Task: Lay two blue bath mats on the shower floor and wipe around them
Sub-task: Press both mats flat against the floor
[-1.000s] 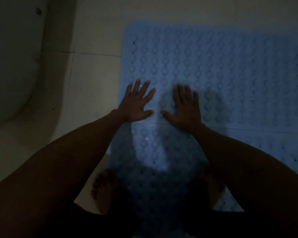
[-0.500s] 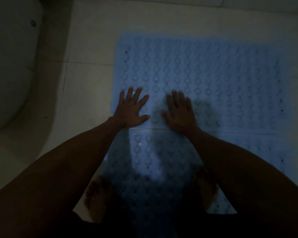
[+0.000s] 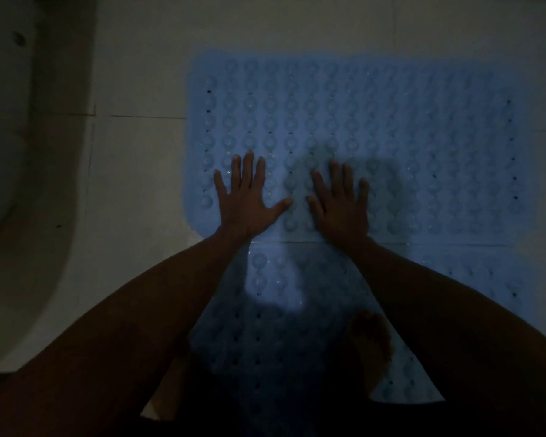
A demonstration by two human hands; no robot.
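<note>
Dim light. Far mat [image 3: 391, 137] lies flat on the tiled floor [image 3: 139, 168], its near edge meeting the near mat [image 3: 281, 342]. Left hand [image 3: 246, 200] and right hand [image 3: 341, 206] rest palm-down side by side on the far mat's near-left part, fingers straight and spread, grasping nothing. Both arms reach forward, nearly straight.
</note>
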